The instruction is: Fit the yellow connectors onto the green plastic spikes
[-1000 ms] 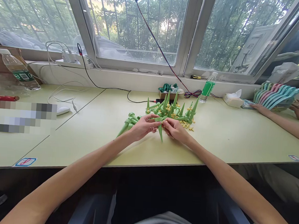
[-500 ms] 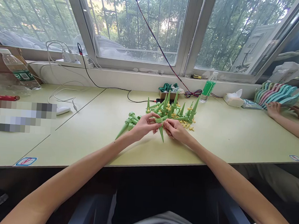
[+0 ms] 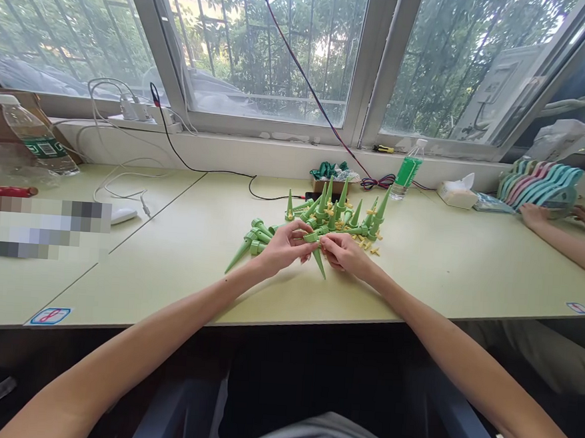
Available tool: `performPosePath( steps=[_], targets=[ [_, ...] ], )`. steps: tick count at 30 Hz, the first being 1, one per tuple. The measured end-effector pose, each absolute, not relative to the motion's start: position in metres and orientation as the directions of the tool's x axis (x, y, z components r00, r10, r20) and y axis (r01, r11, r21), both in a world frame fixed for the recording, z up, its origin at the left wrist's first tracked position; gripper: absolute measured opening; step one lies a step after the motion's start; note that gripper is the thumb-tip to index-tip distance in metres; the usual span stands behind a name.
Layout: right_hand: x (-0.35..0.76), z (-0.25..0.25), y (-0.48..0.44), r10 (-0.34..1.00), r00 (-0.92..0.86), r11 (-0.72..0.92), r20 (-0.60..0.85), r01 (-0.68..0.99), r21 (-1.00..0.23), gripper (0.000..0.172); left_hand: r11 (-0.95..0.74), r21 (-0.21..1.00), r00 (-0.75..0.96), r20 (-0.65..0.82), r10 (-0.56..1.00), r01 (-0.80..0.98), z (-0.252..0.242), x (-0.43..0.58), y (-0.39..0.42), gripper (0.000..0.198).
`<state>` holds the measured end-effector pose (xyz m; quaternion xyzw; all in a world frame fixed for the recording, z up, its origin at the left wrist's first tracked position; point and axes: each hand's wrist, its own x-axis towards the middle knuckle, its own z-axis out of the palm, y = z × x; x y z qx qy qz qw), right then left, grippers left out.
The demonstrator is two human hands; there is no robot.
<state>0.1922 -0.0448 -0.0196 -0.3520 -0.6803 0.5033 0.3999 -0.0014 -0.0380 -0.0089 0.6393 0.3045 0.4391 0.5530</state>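
Observation:
Between my two hands is a green plastic watering spike point(image 3: 320, 263), its ringed top up and its point tilted down to the right. My left hand point(image 3: 285, 246) grips it near the top with thumb and fingers. Close against the spike's right side, my right hand point(image 3: 347, 255) is closed in a pinch; whatever its fingertips hold is hidden. Behind my hands, a cluster of green spikes point(image 3: 378, 215) stands and lies among small yellow valve pieces point(image 3: 364, 243). More spikes point(image 3: 240, 253) lie beside my left hand.
A green-labelled bottle point(image 3: 408, 170), a tissue box point(image 3: 457, 194) and a small carton point(image 3: 329, 186) stand toward the window. Cables point(image 3: 215, 171) cross the table at left. Far right, another person's hands point(image 3: 536, 216) touch a row of coloured curved plastic pieces point(image 3: 540, 183).
The spike in my hands has tilted slightly, its point shifting right. My hands have barely moved. At the far right, the coloured pieces by the other person's hands have shifted.

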Motion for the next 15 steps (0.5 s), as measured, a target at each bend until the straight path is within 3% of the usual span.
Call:
performPosePath(
  steps=[15],
  targets=[
    [0.192, -0.0214, -0.0446, 0.864, -0.463, 0.249, 0.199, 0.048, -0.967, 0.046, -0.097, 0.985, 0.439, 0.151, 0.886, -0.142, -0.0096, -0.0028, -0.0347, 0.05]
  ],
)
